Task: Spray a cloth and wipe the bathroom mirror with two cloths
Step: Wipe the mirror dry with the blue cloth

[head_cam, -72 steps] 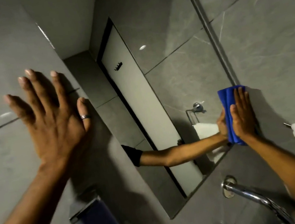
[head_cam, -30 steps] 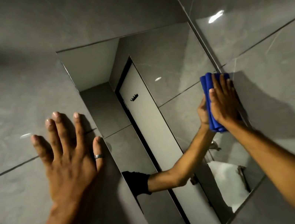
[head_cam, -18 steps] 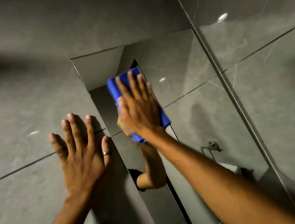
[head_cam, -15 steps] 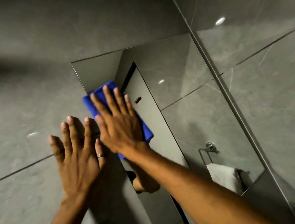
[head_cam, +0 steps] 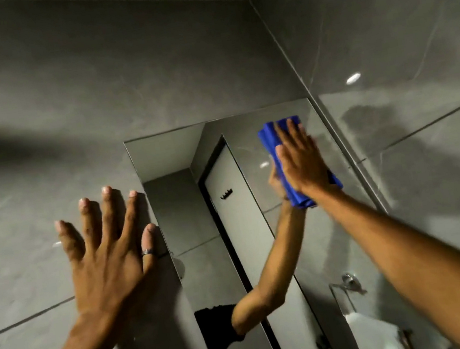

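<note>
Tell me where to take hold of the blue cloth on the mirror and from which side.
Take the blue cloth by its folded edge sticking out past the right hand at upper left, coming from the left across the open mirror. The palm pins the rest flat against the glass, and the corner wall crowds the right side.

Blue cloth flat against wall mirror

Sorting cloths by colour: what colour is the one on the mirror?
Blue cloth, under the right hand, seen in the head view.
</note>
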Demonstrator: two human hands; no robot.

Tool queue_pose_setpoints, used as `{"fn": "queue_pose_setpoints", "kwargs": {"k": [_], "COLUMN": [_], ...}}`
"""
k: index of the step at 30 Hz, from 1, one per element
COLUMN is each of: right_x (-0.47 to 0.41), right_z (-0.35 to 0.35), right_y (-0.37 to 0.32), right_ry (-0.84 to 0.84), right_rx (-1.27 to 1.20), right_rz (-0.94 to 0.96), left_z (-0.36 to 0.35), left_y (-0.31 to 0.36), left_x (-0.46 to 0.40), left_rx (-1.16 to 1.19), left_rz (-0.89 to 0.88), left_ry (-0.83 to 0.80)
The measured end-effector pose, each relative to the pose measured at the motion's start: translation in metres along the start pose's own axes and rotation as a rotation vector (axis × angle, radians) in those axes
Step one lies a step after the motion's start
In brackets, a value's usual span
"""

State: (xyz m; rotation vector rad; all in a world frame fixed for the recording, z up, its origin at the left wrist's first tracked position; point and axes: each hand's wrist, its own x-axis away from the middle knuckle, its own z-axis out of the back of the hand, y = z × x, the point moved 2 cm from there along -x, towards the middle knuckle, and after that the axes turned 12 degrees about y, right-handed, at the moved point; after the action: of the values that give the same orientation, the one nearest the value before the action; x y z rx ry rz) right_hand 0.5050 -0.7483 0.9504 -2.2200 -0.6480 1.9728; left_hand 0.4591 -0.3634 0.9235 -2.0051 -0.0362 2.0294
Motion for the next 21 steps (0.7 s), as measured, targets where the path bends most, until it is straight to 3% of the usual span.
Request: {"fn": "queue_pose_setpoints", "kwargs": {"k": [5, 9, 14, 21], "right_x": [-0.044, -0.073, -0.066, -0.018], "right_z": [0.000, -0.007, -0.011, -0.026], "right_y": [0.072, 0.064, 0.000, -0.148], "right_ry": [0.055, 0.064, 0.066, 0.042], "right_rx": [0.133, 0.118, 0.004, -0.033], "right_rz": [-0.111, -0.148, -0.062, 0.098], "left_z": [-0.002, -0.004, -0.007, -0.012], "left_y": [0.001, 0.000, -0.001, -0.003], "left_x": [0.003, 0.003, 0.003, 0.003], "left_rx": [-0.022, -0.038, -0.045, -0.030], "left_rz": [-0.023, -0.028, -0.048, -0.025], "left_ry": [0.037, 0.055, 0.073, 0.098]}}
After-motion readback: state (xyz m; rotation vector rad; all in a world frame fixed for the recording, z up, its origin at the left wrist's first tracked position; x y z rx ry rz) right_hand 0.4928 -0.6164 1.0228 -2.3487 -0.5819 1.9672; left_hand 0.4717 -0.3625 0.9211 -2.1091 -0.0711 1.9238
